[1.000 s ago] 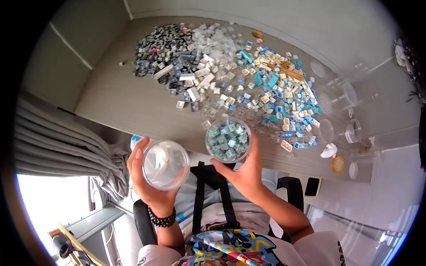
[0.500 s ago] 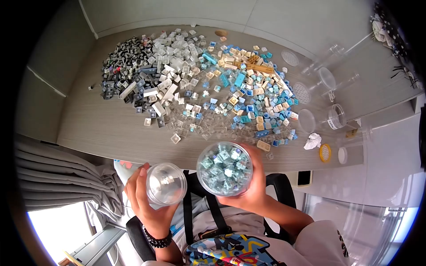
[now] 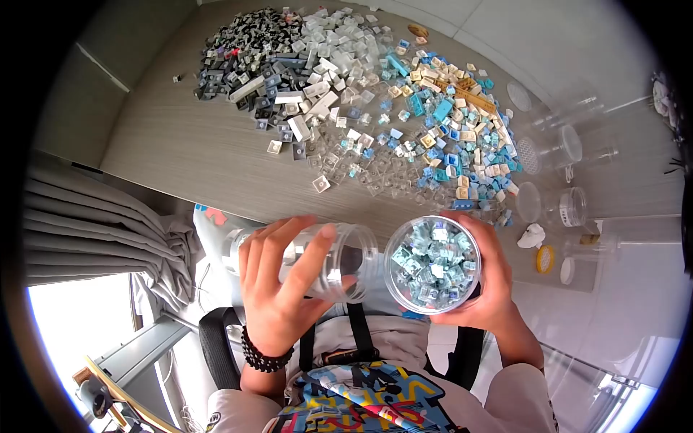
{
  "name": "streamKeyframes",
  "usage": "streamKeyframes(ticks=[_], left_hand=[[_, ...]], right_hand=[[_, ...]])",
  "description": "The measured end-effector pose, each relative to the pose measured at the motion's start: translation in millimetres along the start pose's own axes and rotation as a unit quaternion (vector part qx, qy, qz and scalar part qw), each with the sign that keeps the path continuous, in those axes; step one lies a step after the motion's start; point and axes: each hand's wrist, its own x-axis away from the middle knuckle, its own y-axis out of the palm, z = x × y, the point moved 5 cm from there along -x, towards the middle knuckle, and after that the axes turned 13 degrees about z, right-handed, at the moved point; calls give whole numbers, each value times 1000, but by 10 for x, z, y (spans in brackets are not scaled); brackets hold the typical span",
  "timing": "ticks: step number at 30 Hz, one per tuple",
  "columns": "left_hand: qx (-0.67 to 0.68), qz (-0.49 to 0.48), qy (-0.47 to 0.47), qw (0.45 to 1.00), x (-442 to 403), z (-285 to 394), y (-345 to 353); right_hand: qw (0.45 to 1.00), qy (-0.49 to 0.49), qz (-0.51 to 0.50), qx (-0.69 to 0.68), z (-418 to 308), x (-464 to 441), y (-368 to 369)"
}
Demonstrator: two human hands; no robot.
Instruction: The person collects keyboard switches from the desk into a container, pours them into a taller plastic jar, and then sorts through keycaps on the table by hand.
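Observation:
My left hand (image 3: 278, 278) is wrapped round a clear plastic jar (image 3: 355, 252), which lies tipped on its side with its mouth facing right. No contents show in it. My right hand (image 3: 487, 278) grips a second clear jar from its right side. That jar is open at the top and full of pale blue-green keyboard switches (image 3: 433, 263). The two jars are close side by side in front of the table's near edge, their rims nearly touching.
On the table (image 3: 173, 162) spread black keycaps (image 3: 249, 47), whitish clear keycaps (image 3: 343, 40) and blue and cream keycaps (image 3: 462, 148). Along the right lie clear jars (image 3: 572, 207), round lids (image 3: 529, 202), a yellow lid (image 3: 545, 258) and crumpled tissue (image 3: 532, 236). A grey curtain (image 3: 101, 245) hangs left.
My left hand has turned its jar from mouth-up onto its side, mouth toward the right jar. The view has shifted, so both hands and the table items appear displaced.

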Motion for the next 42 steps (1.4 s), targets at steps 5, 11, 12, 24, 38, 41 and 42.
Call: streamKeyframes(ticks=[5, 11, 12, 24, 38, 41, 42], left_hand=[[28, -26, 3, 999, -110, 93, 93], [20, -9, 31, 999, -300, 167, 134], [23, -11, 29, 999, -322, 182, 135], [46, -70, 53, 995, -463, 338, 149], [34, -80, 82, 993, -515, 312, 168], [40, -80, 81, 993, -524, 319, 183], [42, -79, 81, 993, -529, 317, 189]], right_hand=[[998, -12, -46, 32, -69, -168, -90], [997, -10, -40, 67, -150, -307, -251], [997, 4, -48, 61, -158, -337, -277], [985, -29, -97, 140, -369, -516, -426], [977, -27, -116, 175, -332, -581, -436], [979, -33, -107, 168, -358, -599, -458], [979, -33, -107, 172, -362, -603, -463]])
